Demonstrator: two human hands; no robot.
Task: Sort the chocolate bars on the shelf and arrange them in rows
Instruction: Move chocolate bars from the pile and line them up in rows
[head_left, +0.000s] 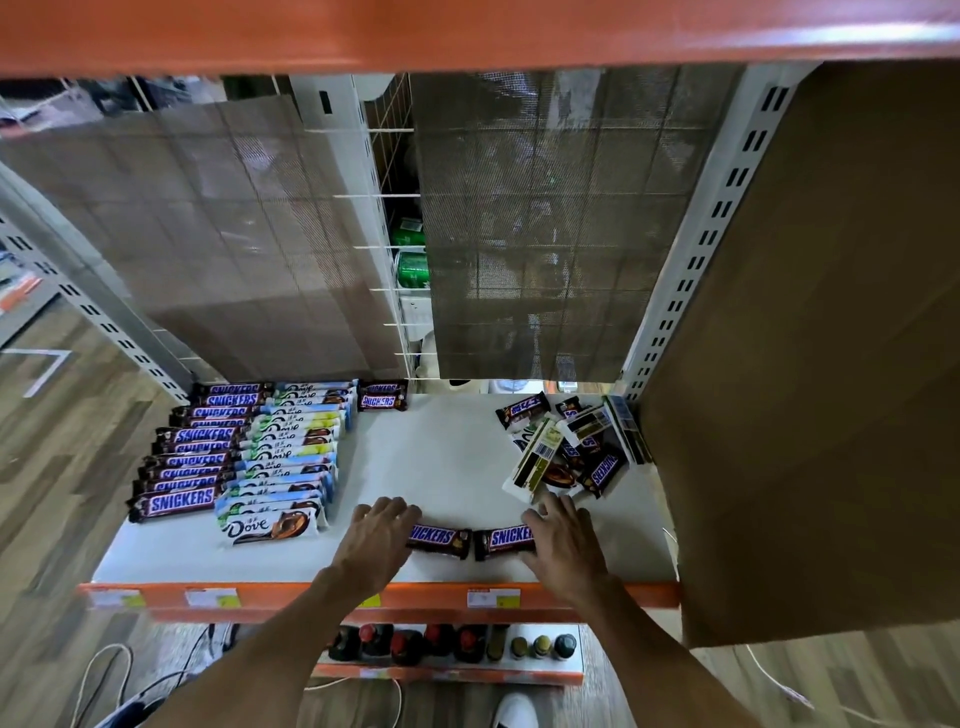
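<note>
Fingers spread, left hand (376, 540) and right hand (563, 545) press two Snickers bars (439, 540) end to end near shelf (441, 467) front, probably starting a row.

**Glossy wrappers on a matt painted shelf**

The shelf board (441, 452) is smooth, matt white, apparently painted metal. Along its front edge the orange rail (291, 595) has smooth, faintly shiny paint and carries paper price labels (492, 597). On the board, the Snickers bars (192, 452) wear glossy brown plastic film that catches the light. The Dove bars (291, 452) are in glossy white and blue film. Behind the board hangs a fine, matt brown mesh sheet (545, 234) over a white coated wire grid (389, 244). The slotted uprights (727, 208) at the board's back corners are matt grey-white metal. Right of the board stands matt brown cardboard (805, 364). Below it, the floor (52, 493) shows wood-grain planks with a low sheen.
</note>
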